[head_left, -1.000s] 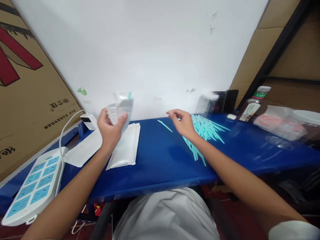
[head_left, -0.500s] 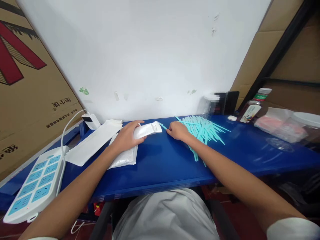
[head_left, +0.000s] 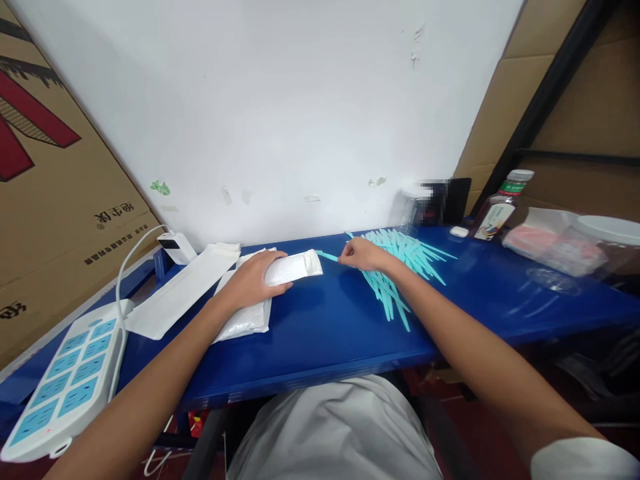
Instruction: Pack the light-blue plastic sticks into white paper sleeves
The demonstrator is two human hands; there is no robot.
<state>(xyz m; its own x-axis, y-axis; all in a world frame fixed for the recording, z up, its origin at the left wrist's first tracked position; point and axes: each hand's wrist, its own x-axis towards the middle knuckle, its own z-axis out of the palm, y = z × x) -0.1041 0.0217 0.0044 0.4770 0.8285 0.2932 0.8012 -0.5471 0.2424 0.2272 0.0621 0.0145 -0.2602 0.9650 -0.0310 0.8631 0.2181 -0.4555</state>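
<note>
My left hand [head_left: 250, 277] is wrapped round a white packet [head_left: 293, 268], its end facing right. Between the fingertips of my right hand [head_left: 361, 255] is pinched a slim turquoise strip [head_left: 329, 256]. The strip's far tip is at the right end of the packet; whether it is inside or only touching, I cannot tell. Beyond my right wrist lies a loose pile of similar turquoise strips [head_left: 413, 252], partly hidden by the hand and forearm. Under my left hand, a white plastic-looking packet [head_left: 250, 320] rests on the blue table [head_left: 320, 333].
Long flat white sleeves [head_left: 180, 293] lie at left, near a power strip [head_left: 65, 380] and a small white device [head_left: 177, 248] on a cable. Along the right stand a bottle [head_left: 500, 207], a bag with pink contents [head_left: 555, 243] and clear jars [head_left: 615, 233]. A white wall closes the back.
My right hand has turned a little, and the strip now lies flatter against the packet's end. The packet sits slightly lower in view. The whole view has shifted a little.
</note>
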